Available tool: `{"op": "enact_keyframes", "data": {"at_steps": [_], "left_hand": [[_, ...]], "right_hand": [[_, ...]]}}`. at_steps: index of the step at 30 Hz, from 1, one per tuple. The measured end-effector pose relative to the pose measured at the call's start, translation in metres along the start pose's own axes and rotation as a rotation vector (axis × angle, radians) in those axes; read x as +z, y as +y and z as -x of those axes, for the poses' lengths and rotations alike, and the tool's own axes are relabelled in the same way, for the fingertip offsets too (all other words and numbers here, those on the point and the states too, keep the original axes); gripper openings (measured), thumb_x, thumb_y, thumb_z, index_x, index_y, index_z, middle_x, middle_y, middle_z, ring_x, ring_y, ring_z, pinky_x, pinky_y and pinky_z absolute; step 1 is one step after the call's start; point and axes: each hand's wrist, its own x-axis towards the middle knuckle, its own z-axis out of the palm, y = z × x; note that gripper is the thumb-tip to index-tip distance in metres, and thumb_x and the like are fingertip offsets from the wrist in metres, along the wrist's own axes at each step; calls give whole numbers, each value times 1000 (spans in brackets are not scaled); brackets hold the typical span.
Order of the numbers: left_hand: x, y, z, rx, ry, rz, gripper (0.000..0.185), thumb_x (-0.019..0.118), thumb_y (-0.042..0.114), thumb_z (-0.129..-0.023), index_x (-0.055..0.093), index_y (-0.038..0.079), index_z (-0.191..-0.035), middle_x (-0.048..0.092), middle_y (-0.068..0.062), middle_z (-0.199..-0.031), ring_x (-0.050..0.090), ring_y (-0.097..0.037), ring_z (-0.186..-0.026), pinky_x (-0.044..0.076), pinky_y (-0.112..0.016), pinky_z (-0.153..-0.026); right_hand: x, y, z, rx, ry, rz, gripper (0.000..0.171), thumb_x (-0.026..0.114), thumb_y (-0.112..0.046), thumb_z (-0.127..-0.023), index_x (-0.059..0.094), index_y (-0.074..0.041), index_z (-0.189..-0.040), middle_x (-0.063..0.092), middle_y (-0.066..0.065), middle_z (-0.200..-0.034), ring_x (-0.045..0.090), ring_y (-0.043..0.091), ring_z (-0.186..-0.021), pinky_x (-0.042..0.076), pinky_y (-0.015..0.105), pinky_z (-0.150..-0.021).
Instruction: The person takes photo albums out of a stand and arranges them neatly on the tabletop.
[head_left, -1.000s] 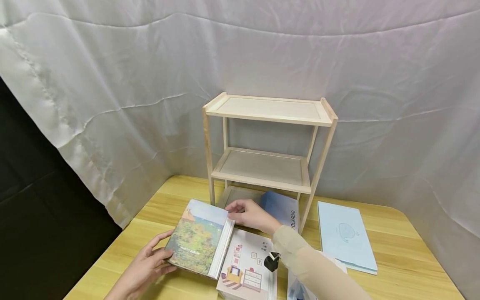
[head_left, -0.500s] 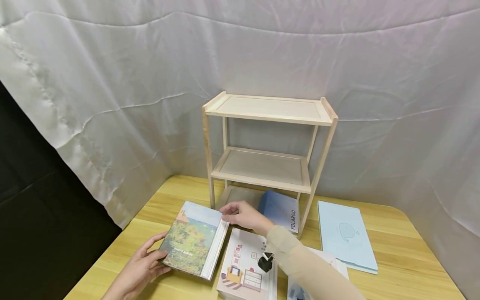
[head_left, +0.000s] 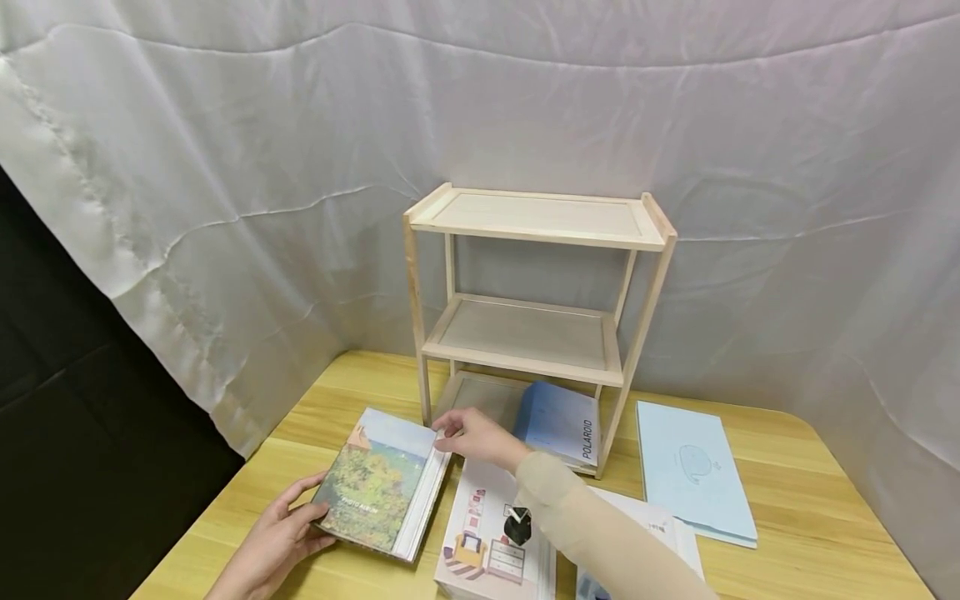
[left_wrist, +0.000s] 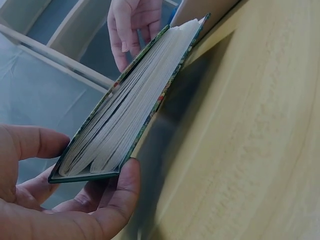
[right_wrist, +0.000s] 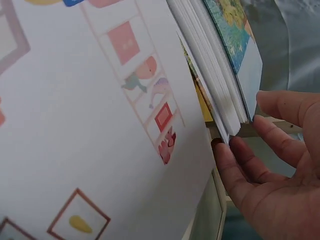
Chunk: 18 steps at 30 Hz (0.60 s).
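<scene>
A photo album point(head_left: 382, 485) is gripped at its near corner by the left hand point(head_left: 273, 546) and pinched at its far corner by the right hand point(head_left: 472, 435), likely mid-lift, so a level carry is needed.

Landscape-covered photo album point(head_left: 378, 487) held between both hands

A thick, closed book with a green and yellow painted cover, a pale sky band at its far end and white page edges. It is tilted above the table, near corner gripped by the left hand point(head_left: 273, 546), far corner at the fingertips of the right hand point(head_left: 472, 435).
</scene>
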Motion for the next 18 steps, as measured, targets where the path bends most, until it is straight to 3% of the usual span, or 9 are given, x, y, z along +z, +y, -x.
{"op": "enact_keyframes", "data": {"at_steps": [7,14,18], "left_hand": [[1,-2,-3,-32,56,-26,61,53,9,-111,30,5,-167,66,-16,-120,69,-27,-95,62,-46,-85],[-5,-4,-3,-35,-30,-53,68,54,11,-111,21,2,-169,69,-9,-108,68,-24,-98,62,-42,-87],[-5,-6,-3,-23,-44,-69,71,58,13,-110,21,0,-169,72,-12,-116,71,-22,-101,63,-40,-85]], "right_hand": [[7,1,-7,7,-12,35,28,76,-16,-99,74,-4,-125,71,8,-103,61,13,-87,52,24,-72],[10,3,-9,26,-21,49,28,75,-15,-100,73,-3,-125,72,8,-103,62,14,-87,53,27,-74],[12,4,-10,34,-22,48,27,75,-15,-100,72,-2,-123,70,7,-102,61,13,-89,52,26,-73]]}}
